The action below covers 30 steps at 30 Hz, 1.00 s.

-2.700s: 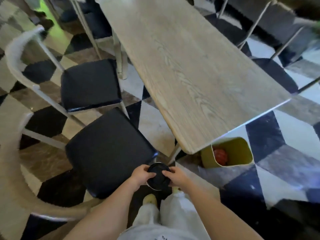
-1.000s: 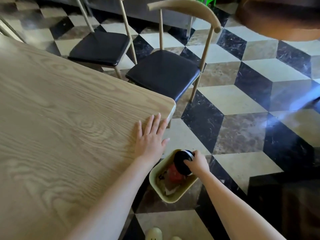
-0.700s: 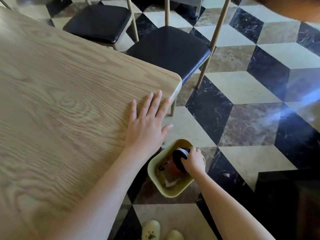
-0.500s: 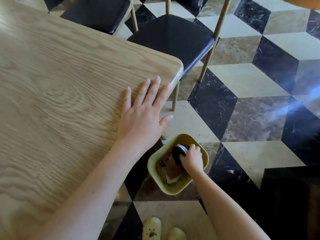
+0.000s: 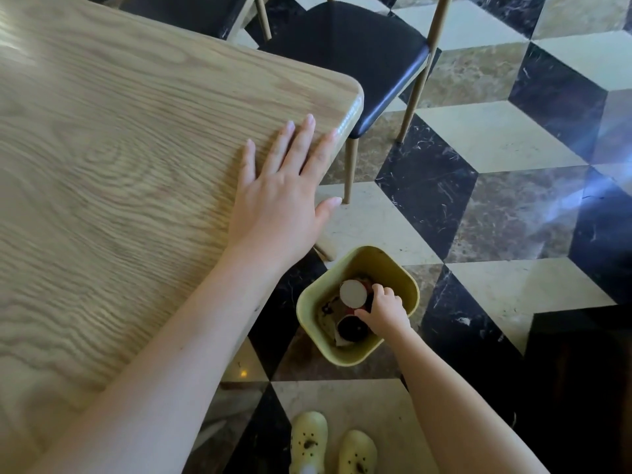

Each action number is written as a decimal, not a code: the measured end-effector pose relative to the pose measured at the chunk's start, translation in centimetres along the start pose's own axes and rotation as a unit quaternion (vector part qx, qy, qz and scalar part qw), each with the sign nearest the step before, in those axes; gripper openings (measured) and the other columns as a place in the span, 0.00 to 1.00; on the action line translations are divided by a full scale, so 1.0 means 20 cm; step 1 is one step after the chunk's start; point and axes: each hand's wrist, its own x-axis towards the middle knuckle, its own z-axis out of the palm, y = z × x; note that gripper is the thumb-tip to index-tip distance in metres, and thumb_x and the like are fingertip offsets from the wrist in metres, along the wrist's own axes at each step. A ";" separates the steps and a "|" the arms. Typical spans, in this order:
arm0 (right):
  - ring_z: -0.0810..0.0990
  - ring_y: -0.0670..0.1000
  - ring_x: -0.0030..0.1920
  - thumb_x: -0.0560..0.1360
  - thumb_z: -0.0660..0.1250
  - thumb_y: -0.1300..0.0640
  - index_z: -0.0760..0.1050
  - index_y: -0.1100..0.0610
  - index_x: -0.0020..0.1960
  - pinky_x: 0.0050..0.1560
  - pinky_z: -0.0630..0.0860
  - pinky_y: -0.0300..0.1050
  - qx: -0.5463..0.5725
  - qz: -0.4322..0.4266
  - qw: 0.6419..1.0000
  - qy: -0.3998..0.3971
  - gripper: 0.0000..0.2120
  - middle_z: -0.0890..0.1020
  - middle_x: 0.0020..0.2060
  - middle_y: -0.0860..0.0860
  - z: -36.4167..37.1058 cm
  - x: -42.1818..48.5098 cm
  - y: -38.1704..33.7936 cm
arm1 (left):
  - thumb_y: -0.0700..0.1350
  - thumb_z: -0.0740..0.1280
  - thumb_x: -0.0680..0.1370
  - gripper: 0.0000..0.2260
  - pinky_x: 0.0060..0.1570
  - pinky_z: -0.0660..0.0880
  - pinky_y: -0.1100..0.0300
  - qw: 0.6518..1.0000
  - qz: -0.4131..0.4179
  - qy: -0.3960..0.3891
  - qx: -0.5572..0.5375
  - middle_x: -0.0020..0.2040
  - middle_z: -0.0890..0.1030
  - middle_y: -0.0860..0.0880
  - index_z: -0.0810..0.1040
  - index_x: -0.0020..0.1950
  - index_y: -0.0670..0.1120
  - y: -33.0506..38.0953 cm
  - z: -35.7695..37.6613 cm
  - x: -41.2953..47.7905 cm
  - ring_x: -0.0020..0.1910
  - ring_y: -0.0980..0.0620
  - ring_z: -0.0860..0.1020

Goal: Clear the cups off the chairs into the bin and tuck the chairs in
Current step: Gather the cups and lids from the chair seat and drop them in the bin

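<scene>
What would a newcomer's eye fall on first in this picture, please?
Probably the left hand, spread flat on the corner of the pale wooden table. Next, the right hand, reaching down into the yellow bin on the chequered floor, its fingers at a cup lying among the rubbish. Beyond the table corner stands a black-seated chair.

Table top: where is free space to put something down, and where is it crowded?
The table is bare everywhere except the corner under the left hand. The floor right of the bin is open. The bin itself is crowded: cups and the right hand fill it.
</scene>
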 end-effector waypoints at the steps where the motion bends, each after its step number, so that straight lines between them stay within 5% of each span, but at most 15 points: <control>1: 0.69 0.58 0.64 0.75 0.66 0.44 0.56 0.56 0.75 0.61 0.74 0.52 -0.016 -0.004 1.000 -0.010 0.35 0.69 0.67 0.56 -0.01 -0.02 0.00 | 0.58 0.55 0.80 0.32 0.75 0.43 0.43 1.000 -0.002 -0.002 0.001 0.80 0.44 0.50 0.42 0.78 0.54 0.00 0.00 0.00 0.79 0.50 0.45; 11: 0.71 0.58 0.66 0.74 0.63 0.38 0.58 0.55 0.75 0.67 0.69 0.53 -0.110 -0.054 0.979 -0.160 0.36 0.71 0.67 0.55 -0.47 -0.33 -0.11 | 0.57 0.53 0.81 0.32 0.75 0.43 0.39 0.998 0.000 -0.056 -0.003 0.80 0.43 0.49 0.41 0.79 0.52 0.03 -0.07 0.02 0.79 0.48 0.42; 19: 0.73 0.58 0.64 0.73 0.61 0.34 0.63 0.53 0.72 0.65 0.70 0.55 -0.143 -0.053 0.975 -0.162 0.35 0.73 0.66 0.55 -0.98 -0.76 -0.26 | 0.59 0.50 0.81 0.30 0.75 0.40 0.41 0.966 0.030 -0.257 0.017 0.78 0.34 0.48 0.40 0.79 0.52 0.08 -0.28 -0.08 0.77 0.46 0.36; 27: 0.66 0.60 0.72 0.75 0.58 0.35 0.59 0.56 0.76 0.70 0.64 0.53 -0.185 -0.008 0.972 -0.143 0.37 0.65 0.74 0.56 -1.44 -1.27 -0.43 | 0.61 0.51 0.80 0.29 0.74 0.38 0.40 0.915 0.109 -0.386 0.039 0.80 0.50 0.49 0.50 0.79 0.53 0.16 -0.84 -0.16 0.79 0.48 0.45; 30: 0.65 0.60 0.72 0.74 0.60 0.34 0.59 0.55 0.76 0.72 0.64 0.54 -0.167 -0.001 0.978 -0.125 0.38 0.65 0.74 0.55 -1.61 -1.41 -0.50 | 0.61 0.52 0.80 0.28 0.75 0.50 0.42 0.921 0.098 -0.377 0.020 0.78 0.57 0.46 0.56 0.78 0.52 0.18 -1.05 -0.12 0.78 0.45 0.53</control>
